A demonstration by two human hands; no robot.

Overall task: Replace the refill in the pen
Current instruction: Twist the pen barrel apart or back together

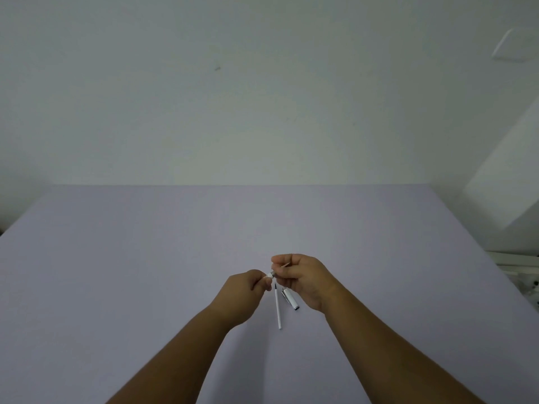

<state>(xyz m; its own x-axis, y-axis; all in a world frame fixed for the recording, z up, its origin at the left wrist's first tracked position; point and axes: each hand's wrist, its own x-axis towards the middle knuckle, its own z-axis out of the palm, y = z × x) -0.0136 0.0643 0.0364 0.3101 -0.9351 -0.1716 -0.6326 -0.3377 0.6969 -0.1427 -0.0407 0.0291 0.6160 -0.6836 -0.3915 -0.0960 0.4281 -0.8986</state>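
Observation:
Both hands meet above the lilac table (pixel 145 272), holding a small white and silver pen (pixel 270 275) between them. My left hand (pixel 248 290) pinches its white end. My right hand (pixel 300 275) is closed around the other end, hiding most of the pen. Just below the hands, a thin white refill (pixel 278 307) with a dark tip lies on the table, pointing away from me. Beside it on the right lies a silver pen cap (pixel 290 298), partly under my right hand.
A pale wall rises behind the table's far edge. A white box-like object (pixel 501 185) stands at the right, with white items (pixel 522 269) past the table's right edge.

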